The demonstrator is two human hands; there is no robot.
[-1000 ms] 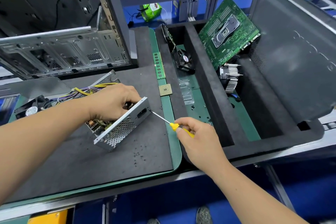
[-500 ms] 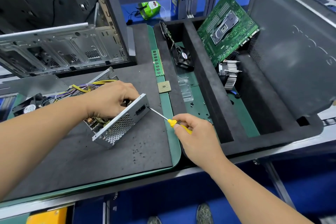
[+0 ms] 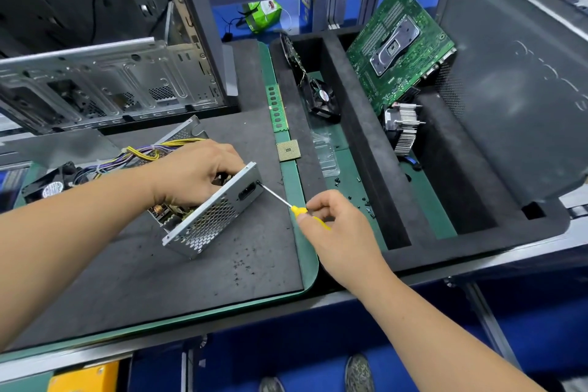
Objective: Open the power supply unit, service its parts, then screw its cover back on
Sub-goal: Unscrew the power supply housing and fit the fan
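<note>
Power supply [image 3: 210, 213] sits tilted on the dark foam mat [image 3: 159, 270], toward the mat's right edge, cover off; coil and circuit parts show at its open top. The perforated metal end plate with the power socket faces the mat's near right corner.

Left hand [image 3: 194, 173] rests on top of the power supply, fingers curled over the upper edge of the end plate, gripping the housing. A wire bundle [image 3: 149, 153], yellow and purple, runs out from under this hand toward the mat's left edge, where a small black fan [image 3: 52, 186] lies.

Right hand [image 3: 337, 226] pinches the yellow handle of a screwdriver [image 3: 286, 202], fingers curled round it. The metal shaft slants up-left; its tip touches the end plate at the upper right corner, just beside the socket.

Along the green strip at the mat's right edge: a memory stick [image 3: 276, 108] and, nearer, a processor chip [image 3: 288, 150]. The foam tray [image 3: 366, 143] to the right holds a second fan [image 3: 321, 99], a motherboard [image 3: 397, 48] leaning upright, a finned heatsink [image 3: 402, 130] and loose black screws [image 3: 366, 204]. An empty computer case [image 3: 105, 83] stands at the mat's far edge.
</note>
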